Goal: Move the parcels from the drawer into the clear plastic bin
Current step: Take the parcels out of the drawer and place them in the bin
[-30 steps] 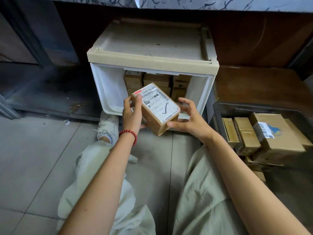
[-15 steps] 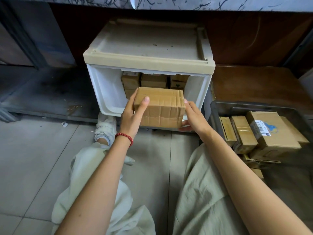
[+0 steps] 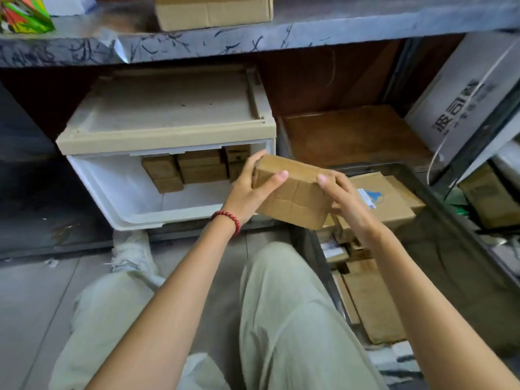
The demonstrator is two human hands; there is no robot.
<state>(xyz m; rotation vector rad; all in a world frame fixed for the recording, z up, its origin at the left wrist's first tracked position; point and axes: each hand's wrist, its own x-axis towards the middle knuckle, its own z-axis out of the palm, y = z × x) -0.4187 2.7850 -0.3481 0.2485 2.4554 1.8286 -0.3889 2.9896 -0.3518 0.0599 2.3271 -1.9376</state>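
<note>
Parcel (image 3: 295, 199), creased rectangular cardboard, left hand (image 3: 247, 190) and right hand (image 3: 347, 202) gripping its ends

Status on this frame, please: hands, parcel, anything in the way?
Left hand, right hand: both grip one brown parcel. Parcel aloft between drawer and clear bin. Stacked parcels at drawer's back; boxes already in bin, path open.

Drawer (image 3: 118, 190) left of bin (image 3: 439, 198), parcels (image 3: 197, 170) at its back
</note>
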